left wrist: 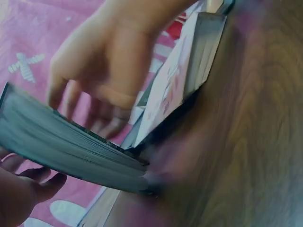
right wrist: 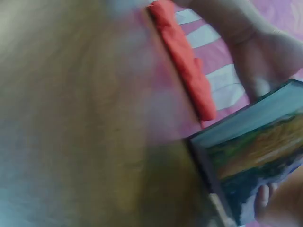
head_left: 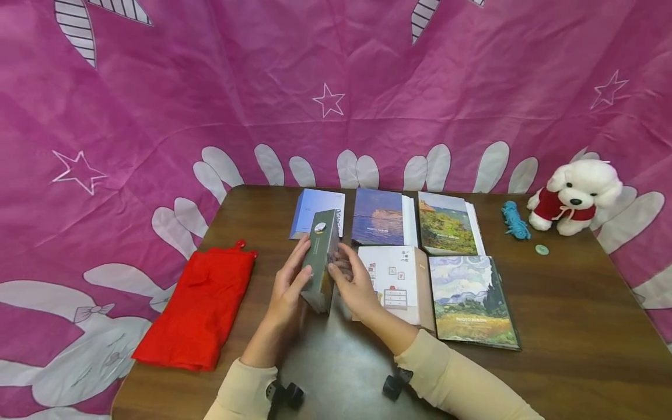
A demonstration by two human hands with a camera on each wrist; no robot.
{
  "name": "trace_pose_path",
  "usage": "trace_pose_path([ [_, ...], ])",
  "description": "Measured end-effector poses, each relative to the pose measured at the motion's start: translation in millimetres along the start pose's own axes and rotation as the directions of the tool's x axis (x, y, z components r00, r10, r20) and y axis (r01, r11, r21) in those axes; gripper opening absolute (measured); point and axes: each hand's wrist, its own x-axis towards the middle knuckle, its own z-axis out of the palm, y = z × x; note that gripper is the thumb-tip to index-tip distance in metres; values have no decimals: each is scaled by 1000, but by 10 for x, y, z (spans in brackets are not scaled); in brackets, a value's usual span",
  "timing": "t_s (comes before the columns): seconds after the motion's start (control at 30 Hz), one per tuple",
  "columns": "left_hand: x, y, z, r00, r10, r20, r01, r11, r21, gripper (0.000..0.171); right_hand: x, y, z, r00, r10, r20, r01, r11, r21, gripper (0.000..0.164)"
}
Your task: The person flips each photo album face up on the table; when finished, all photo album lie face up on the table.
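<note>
Both hands hold a thick dark green photo album point(head_left: 319, 256) upright above the table, its spine with an oval picture facing back toward me. My left hand point(head_left: 286, 287) grips the spine side, thumb across it. On the other side my right hand point(head_left: 362, 287) holds the cover edge with thumb and bent fingers. The page block of the album point(left wrist: 66, 142) shows in the left wrist view, and its painted cover point(right wrist: 265, 151) in the right wrist view. Just right of it lies a white album with a drawn room point(head_left: 391, 286); behind stands a blue album point(head_left: 310, 213).
More albums lie to the right: a sea-cliff one point(head_left: 380, 219), a garden one point(head_left: 446, 224) and a wheat-field one point(head_left: 472, 300). A folded red cloth bag point(head_left: 202, 309) lies left. Blue yarn point(head_left: 515, 220), a green disc point(head_left: 542, 249) and a white toy dog point(head_left: 574, 195) are at right.
</note>
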Motion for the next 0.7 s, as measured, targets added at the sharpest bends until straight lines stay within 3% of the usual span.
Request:
trace_pose_path([
  [0.2, 3, -60, -141, 995, 74, -70, -67, 993, 95, 47, -1, 135, 94, 987, 157, 29, -152, 981, -122, 63],
  [0.33, -12, -135, -262, 991, 71, -110, -60, 993, 101, 46, 24, 204, 107, 968, 244, 56, -235, 963, -131, 70],
  [0.4, -40, -184, -318, 992, 18, -128, -7, 997, 82, 46, 19, 200, 109, 961, 270, 61, -261, 957, -125, 71],
  [0.5, -108, -265, -382, 981, -120, -155, 128, 991, 42, 47, -11, 189, 116, 957, 286, 58, -276, 952, -134, 71],
  [0.6, -164, -332, -426, 950, -257, -176, 261, 965, -2, 50, -34, 188, 125, 961, 273, 47, -263, 952, -160, 70],
  [0.7, -166, -357, -459, 918, -352, -183, 352, 935, -30, 54, -32, 193, 132, 970, 242, 32, -233, 956, -178, 68],
])
